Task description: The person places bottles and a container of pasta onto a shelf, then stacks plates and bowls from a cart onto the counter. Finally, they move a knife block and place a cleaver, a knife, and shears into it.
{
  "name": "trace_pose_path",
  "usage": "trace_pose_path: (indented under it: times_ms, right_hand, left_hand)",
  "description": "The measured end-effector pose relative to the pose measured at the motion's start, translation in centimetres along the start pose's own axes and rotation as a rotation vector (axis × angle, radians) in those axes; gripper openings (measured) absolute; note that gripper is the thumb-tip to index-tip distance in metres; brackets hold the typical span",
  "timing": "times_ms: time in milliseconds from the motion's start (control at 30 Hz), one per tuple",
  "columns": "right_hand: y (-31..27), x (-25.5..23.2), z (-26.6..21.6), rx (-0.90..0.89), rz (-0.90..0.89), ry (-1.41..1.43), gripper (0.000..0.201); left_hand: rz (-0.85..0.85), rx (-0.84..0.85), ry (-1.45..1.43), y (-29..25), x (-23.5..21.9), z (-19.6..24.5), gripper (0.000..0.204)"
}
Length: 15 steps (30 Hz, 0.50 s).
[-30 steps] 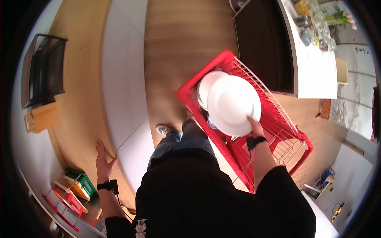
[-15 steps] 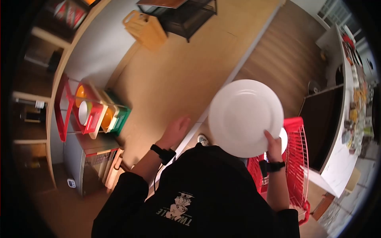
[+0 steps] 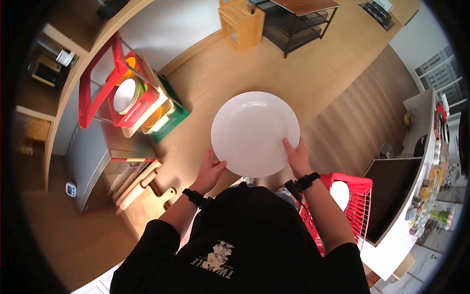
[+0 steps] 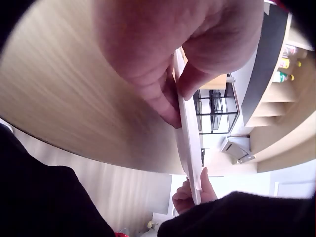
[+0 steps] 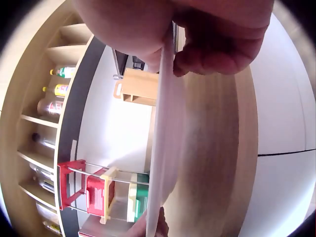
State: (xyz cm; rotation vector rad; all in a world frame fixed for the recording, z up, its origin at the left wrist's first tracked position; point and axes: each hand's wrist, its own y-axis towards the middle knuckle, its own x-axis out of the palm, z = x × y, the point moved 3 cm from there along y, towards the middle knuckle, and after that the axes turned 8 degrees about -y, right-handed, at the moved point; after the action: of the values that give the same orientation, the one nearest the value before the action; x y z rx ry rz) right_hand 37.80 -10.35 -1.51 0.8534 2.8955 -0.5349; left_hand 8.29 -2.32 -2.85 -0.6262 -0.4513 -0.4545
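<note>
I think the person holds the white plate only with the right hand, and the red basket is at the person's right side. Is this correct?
Not fully: both hands hold the white plate, the left hand as well as the right hand. The head view shows this. The red basket is indeed at the person's right side.

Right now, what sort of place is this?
Probably a kitchen or a room set up like one. The white plate, the wooden board with a handle and the crowded white-topped counter point that way. Can't tell home from mock-up.
</note>
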Motion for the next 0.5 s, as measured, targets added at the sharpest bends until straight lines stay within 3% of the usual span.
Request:
trace_pose_path:
  times_ms: [100,200,267,433,500]
  right_hand:
    - [0.6,1.1,2.0,0.003,-0.024,-0.056,0.037]
    - [-0.3,0.6,3.4,0.1,-0.173,0.017,0.034]
    - [-1.3,-1.4,3.8,-0.015,-0.124,-0.214,0.032]
    - [-6.8,-9.3,7.0,0.052,0.12,-0.286,0.03]
    - [-9.8,-13.1,10.9,0.014,0.197,-0.316,0.031]
  left_hand:
    - [0.041,0.015,-0.057,-0.6,-2.1,0.1,0.06]
    - [0.065,0.041,-0.069,-0.4,-3.9,0.4,0.06]
    - [0.069,0.048,-0.065,0.1,-4.5,0.5,0.06]
    - [0.099,0.112,-0.108,1.6,-4.6,0.9,0.058]
    - [0.121,0.095,-0.093,2.3,-4.7,0.7,0.057]
